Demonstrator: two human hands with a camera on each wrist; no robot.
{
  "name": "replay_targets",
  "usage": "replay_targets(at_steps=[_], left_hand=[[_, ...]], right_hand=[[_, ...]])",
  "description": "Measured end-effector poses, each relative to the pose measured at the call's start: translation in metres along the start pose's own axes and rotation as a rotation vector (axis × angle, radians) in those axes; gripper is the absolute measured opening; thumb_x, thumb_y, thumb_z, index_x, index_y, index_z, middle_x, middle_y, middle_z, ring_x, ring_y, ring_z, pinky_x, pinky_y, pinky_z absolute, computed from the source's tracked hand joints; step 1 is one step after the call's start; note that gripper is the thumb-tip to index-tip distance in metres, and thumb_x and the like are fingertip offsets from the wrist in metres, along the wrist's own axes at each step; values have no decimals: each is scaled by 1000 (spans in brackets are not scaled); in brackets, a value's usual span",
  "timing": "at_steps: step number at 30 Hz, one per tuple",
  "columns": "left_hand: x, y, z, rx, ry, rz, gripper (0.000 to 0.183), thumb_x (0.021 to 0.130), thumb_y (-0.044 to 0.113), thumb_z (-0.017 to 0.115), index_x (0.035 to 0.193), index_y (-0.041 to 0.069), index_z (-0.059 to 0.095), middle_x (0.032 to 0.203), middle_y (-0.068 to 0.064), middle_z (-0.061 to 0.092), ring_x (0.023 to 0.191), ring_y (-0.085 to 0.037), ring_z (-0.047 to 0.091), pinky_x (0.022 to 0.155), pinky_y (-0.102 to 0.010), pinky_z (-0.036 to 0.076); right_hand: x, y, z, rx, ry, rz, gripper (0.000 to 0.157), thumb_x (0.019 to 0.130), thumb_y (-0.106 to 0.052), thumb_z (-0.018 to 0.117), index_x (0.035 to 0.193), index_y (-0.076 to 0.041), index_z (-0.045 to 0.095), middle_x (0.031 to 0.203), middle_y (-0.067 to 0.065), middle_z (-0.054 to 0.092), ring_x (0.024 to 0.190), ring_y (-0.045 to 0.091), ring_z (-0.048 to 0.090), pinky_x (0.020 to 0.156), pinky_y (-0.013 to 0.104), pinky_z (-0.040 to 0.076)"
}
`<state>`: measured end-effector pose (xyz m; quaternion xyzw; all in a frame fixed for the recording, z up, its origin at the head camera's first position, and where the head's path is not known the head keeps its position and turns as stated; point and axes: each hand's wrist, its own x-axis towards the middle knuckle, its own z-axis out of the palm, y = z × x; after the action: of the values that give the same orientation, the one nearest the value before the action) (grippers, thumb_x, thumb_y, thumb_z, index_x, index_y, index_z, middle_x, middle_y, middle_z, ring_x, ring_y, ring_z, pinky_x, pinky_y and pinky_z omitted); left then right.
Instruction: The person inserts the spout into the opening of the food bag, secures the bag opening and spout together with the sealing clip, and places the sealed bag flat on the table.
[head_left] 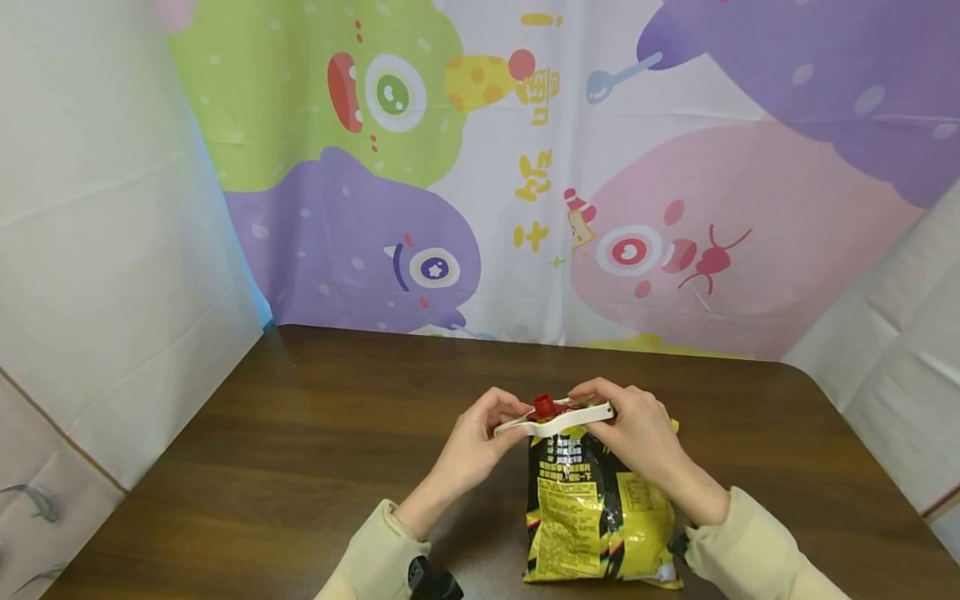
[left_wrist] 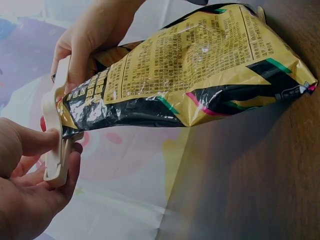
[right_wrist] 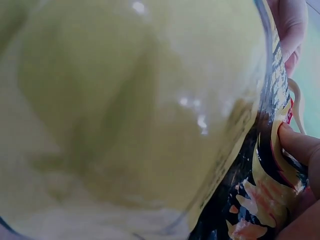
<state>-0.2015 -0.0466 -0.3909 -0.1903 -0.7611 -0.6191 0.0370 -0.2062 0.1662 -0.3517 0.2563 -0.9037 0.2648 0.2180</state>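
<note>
A yellow and black snack bag (head_left: 570, 517) stands on the table, its printed side towards me. Across its top lies a white bag clip (head_left: 557, 423) with a red spout (head_left: 544, 406) sticking up. My left hand (head_left: 474, 437) pinches the clip's left end between thumb and fingers, seen closely in the left wrist view on the clip (left_wrist: 54, 117). With my right hand (head_left: 637, 425) I grip the clip's other end at the bag's top corner. In the right wrist view the bulging bag (right_wrist: 140, 100) hides much of the clip, and my right thumb presses the bag's top.
The dark wooden table (head_left: 300, 450) extends to both sides of the bag. Behind it hangs a curtain (head_left: 517, 250) with cartoon monsters, and white cloth (head_left: 112, 217) closes off the left side. A black wrist device (head_left: 433, 579) sits at my left sleeve.
</note>
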Motion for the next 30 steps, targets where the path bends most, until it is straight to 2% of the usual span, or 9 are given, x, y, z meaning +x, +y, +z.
replay_targets(at_steps=[3, 9, 14, 17, 20, 25, 29, 30], left_hand=[[0, 0, 1, 10, 25, 0, 17, 83, 10, 65, 98, 8, 57, 97, -8, 66, 84, -15, 60, 68, -23, 44], [0, -1, 3, 18, 46, -15, 13, 83, 11, 65, 94, 9, 57, 96, -8, 66, 86, -15, 60, 67, -23, 45], [0, 4, 1, 4, 45, -34, 12, 83, 6, 64, 93, 5, 57, 96, -11, 66, 82, -15, 59, 64, -21, 44], [-2, 14, -1, -17, 52, -23, 11, 83, 0, 62, 91, 0, 56, 95, -17, 65, 80, -18, 59, 63, -20, 44], [-4, 23, -3, -24, 59, -17, 11, 82, -3, 62, 90, -4, 55, 93, -19, 64, 81, -21, 59, 64, -20, 43], [-5, 26, -5, -36, 59, -32, 11, 82, -2, 62, 92, -3, 56, 94, -18, 65, 82, -20, 59, 64, -20, 42], [-6, 25, -5, -33, 40, -22, 15, 83, -2, 61, 97, -2, 58, 96, -17, 64, 86, -23, 59, 66, -22, 43], [-5, 20, -5, -24, 33, -16, 16, 83, 0, 61, 100, 0, 59, 96, -15, 65, 86, -21, 60, 67, -22, 44]], right_hand=[[0, 0, 1, -16, 0, 12, 25, 74, -8, 72, 96, -17, 65, 78, -5, 68, 60, 8, 47, 55, 26, 36], [-1, -3, 2, -86, 9, 7, 33, 72, -10, 75, 103, -11, 62, 85, 5, 68, 80, 28, 58, 68, 42, 46], [-2, -2, 6, -104, 74, -67, 46, 70, -12, 78, 110, -4, 57, 88, 8, 64, 72, 19, 59, 59, 33, 47], [-1, -1, 8, -100, 133, -115, 55, 68, -11, 79, 114, 0, 53, 87, 7, 59, 68, 11, 52, 54, 26, 43], [-1, 0, 8, -92, 164, -134, 60, 66, -9, 80, 117, 3, 49, 87, 7, 51, 69, 9, 44, 54, 23, 39], [-2, 3, 5, 17, 129, -115, 58, 71, -2, 68, 124, 2, 44, 96, 8, 48, 78, 11, 47, 63, 26, 42], [-3, 4, 2, 110, 102, -78, 63, 67, 3, 61, 127, 0, 41, 102, 8, 49, 83, 12, 50, 69, 26, 44], [-3, 4, 1, 123, 93, -67, 64, 67, 3, 60, 128, -1, 41, 103, 8, 49, 82, 12, 51, 69, 26, 45]])
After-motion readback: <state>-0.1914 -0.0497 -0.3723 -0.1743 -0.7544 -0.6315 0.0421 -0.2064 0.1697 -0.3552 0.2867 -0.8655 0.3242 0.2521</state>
